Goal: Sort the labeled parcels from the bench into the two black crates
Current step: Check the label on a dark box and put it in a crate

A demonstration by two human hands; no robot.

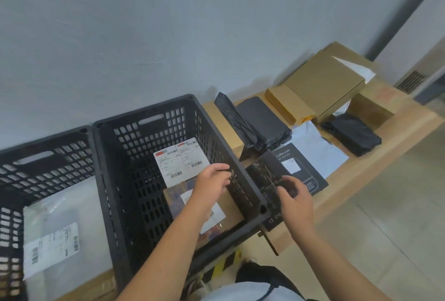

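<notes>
Starting at the far left, the left crate (48, 139) holds a clear bag (60, 228) lying flat on its floor with its white label facing up. Just beside it stands the right crate (144, 117), their rims touching. Inside it a labelled parcel (180, 161) leans toward the back, and a brown box (231, 206) with a white label lies at the front right.

The left hand (212, 182) reaches over this crate, its fingers curled at the right rim. Whether they grip anything I cannot tell.

Just past that rim, the right hand (296, 202) grips a dark box (267, 175) with a fine gold pattern, its fingers and thumb wrapped round the near edge. The box is tilted, its far corner raised over the counter (361, 173).

Under and behind it a black scale box (303, 163) lies flat on the counter with a small white label on top. Behind it two black wrapped parcels (262, 120) rest side by side, one leaning on the other. Further right lie a grey mailer (320, 141), another black parcel (351, 134), and stacked cardboard boxes (322, 84) against the wall.
</notes>
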